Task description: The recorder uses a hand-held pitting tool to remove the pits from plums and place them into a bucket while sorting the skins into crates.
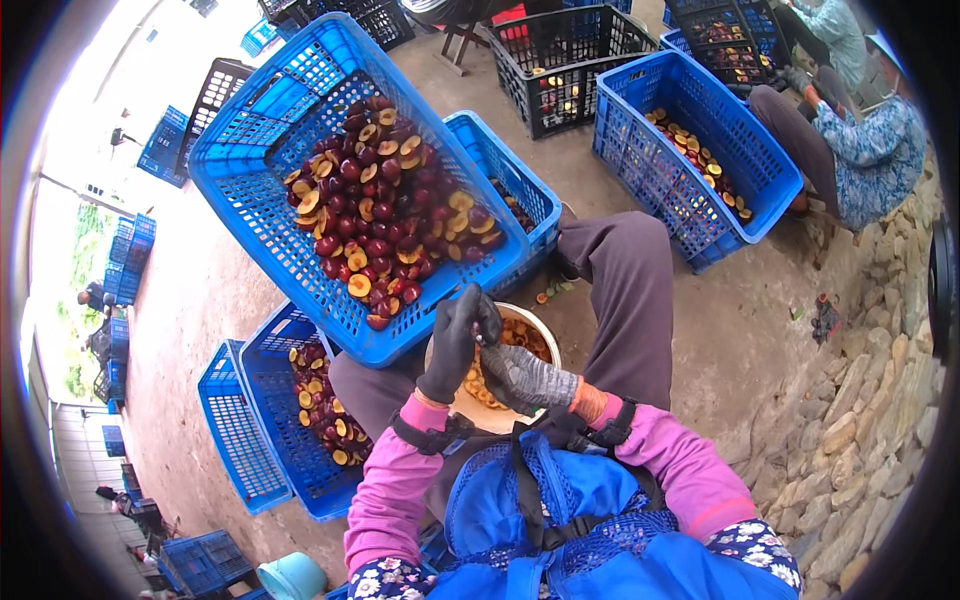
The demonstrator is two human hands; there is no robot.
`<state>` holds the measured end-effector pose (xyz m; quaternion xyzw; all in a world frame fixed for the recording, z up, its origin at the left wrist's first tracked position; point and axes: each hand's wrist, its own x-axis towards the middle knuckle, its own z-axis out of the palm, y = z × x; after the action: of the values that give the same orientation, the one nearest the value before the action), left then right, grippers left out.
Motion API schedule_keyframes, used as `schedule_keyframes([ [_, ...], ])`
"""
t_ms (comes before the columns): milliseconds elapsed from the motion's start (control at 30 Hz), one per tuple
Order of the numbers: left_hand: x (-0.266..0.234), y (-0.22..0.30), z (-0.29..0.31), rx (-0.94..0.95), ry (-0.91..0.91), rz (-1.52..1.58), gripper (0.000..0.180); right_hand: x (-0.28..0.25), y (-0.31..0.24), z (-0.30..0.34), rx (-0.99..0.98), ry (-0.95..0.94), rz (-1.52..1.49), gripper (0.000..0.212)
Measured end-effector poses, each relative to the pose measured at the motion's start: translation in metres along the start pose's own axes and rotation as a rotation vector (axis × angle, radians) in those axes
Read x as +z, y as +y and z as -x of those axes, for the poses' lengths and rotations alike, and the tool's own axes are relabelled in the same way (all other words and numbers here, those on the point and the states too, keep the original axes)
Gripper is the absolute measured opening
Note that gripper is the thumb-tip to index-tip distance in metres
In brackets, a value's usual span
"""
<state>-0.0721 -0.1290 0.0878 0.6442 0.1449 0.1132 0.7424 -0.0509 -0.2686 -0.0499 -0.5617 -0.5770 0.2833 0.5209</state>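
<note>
1. While the left hand (458, 335), gloved in black, is held above the bucket (480, 412), its fingers are bunched against the right hand (520, 375), gloved in grey; whether anything is gripped between them cannot be told.
2. Inside the bucket, orange pieces (528, 338) can be seen.
3. Just beyond the bucket and to its left, whole and halved fruit (390, 210) is heaped in a large crate (250, 160), by which a lower crate (545, 215) is partly hidden.
4. To the bucket's left, more fruit is held in a side crate (272, 388).
5. Well beyond the bucket, to its right, halves (690, 150) are spread in a far crate (650, 190), near which a co-worker (880, 160) is seated.
</note>
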Motion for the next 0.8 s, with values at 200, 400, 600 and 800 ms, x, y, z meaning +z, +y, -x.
schedule_keyframes([
  [200, -0.004, -0.001, 0.002, 0.053, -0.1, -0.183, 0.05, -0.01, 0.003, 0.002, -0.114, -0.109, 0.3, 0.044],
  [400, 0.004, -0.004, -0.003, 0.017, 0.03, 0.158, 0.062, -0.046, -0.051, -0.018, -0.446, -0.139, 1.401, 0.038],
  [600, -0.007, -0.02, -0.001, -0.137, 0.004, 0.527, 0.057, -0.055, -0.055, -0.025, -0.548, -0.127, 1.196, 0.034],
  [800, -0.089, -0.016, 0.029, -0.016, 0.354, 0.167, 0.052, -0.031, -0.024, -0.015, -0.244, -0.216, 0.555, 0.04],
])
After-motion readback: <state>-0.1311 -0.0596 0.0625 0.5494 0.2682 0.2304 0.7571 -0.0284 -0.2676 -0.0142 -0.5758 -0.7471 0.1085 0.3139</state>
